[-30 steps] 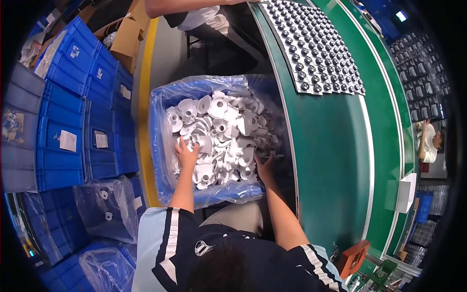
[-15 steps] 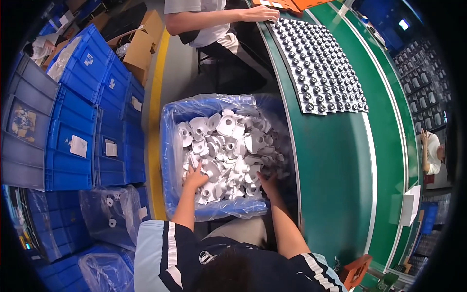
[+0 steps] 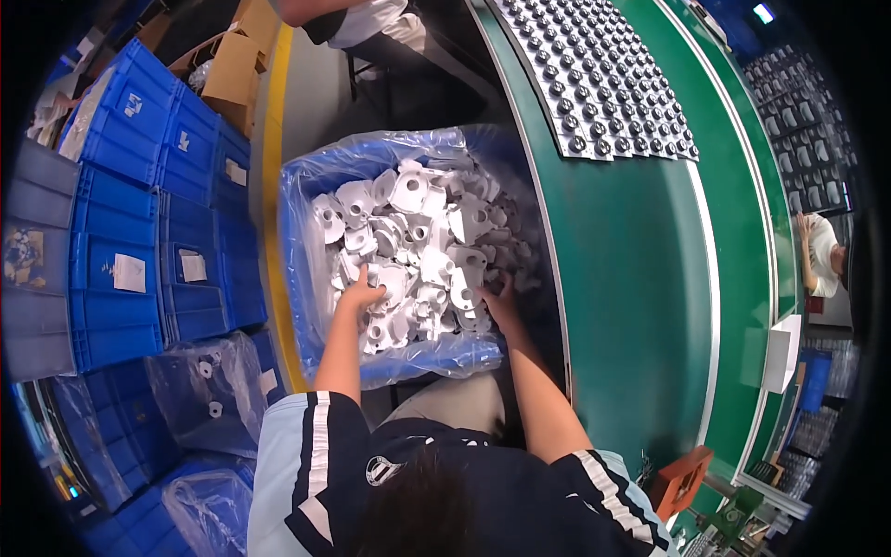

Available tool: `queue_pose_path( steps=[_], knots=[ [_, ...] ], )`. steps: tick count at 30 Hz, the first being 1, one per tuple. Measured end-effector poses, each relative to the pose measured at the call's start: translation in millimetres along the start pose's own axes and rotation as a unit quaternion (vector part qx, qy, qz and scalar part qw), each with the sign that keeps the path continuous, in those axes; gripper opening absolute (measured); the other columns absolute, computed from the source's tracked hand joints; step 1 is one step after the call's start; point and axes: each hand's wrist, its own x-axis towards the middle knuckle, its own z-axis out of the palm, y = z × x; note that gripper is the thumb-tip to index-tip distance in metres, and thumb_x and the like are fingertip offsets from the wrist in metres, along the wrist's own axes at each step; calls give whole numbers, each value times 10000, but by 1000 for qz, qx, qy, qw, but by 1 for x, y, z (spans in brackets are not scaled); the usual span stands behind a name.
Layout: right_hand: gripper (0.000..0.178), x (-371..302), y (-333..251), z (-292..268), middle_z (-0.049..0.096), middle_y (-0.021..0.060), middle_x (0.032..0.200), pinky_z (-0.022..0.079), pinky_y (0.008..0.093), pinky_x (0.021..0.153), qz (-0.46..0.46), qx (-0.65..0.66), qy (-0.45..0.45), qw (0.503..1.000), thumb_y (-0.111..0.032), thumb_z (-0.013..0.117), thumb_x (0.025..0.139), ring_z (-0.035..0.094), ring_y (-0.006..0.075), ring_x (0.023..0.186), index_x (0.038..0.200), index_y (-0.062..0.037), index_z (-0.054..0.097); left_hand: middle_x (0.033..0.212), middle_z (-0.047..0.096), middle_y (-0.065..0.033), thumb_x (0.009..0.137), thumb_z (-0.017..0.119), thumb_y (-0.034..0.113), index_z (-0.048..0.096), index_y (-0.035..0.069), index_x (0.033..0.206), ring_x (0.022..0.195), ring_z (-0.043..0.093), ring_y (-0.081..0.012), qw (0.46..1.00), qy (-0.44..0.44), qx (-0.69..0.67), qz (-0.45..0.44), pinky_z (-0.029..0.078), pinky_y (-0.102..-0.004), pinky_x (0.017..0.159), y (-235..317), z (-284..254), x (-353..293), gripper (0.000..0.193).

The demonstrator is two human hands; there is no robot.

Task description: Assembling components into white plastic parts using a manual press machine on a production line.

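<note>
A blue bin [image 3: 295, 269] lined with clear plastic stands in front of me, heaped with white moulded parts with round holes [image 3: 408, 190]. My left hand [image 3: 360, 295] reaches into the near left of the heap, thumb and forefinger spread. Its thumb lies against a white part [image 3: 397, 282] with a hole. Over the near right of the heap is my right hand [image 3: 502, 304], its thumb and fingers apart. The thumb touches the edge of another white part [image 3: 467, 283]. Shadow and the parts partly hide the other fingers of this hand.
A green workbench [image 3: 640, 278] runs along the right, bearing a sheet of black round pieces [image 3: 594, 84]. Blue crates [image 3: 121, 269] are stacked on the left beyond a yellow floor line [image 3: 272, 186]. Another person [image 3: 371, 23] sits at the far side. An orange bracket [image 3: 682, 478] stands near right.
The whole view has shifted, so the bin and bench sit higher in the picture. The other person's hand has left the view. My hands keep nearly the same places among the parts.
</note>
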Motion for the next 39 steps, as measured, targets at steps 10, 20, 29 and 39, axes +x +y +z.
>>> queue_pose_path(
  steps=[10,20,29,39],
  knots=[
    [880,-12,-15,13,440,234,1222,358,397,953,-13,-85,-12,996,-264,778,641,432,342,1154,1304,17,272,1189,502,-239,712,588,191,246,47,1373,1041,532,-300,989,97,16,115,427,-351,867,-47,2,35,758],
    [1028,-15,-38,17,323,260,1331,288,375,1016,-52,-17,-46,997,-229,795,625,346,332,1235,1362,13,121,1251,433,-135,781,489,83,58,209,1435,949,516,-268,995,-5,-99,29,472,-471,674,-24,1,19,793],
    [1079,-6,-20,24,303,267,1337,298,371,1010,-4,50,-37,998,-199,814,590,355,316,1230,1365,19,96,1238,433,-146,767,455,59,71,186,1427,931,526,-277,993,-18,-110,40,492,-500,662,-28,3,32,774],
    [967,-16,-47,19,336,234,1327,295,382,1004,-89,-57,-91,990,-193,760,647,361,330,1225,1372,-40,139,1103,539,-115,787,463,47,225,163,1374,881,579,-240,981,-93,-153,70,497,-468,646,-51,-9,53,644]
  ],
)
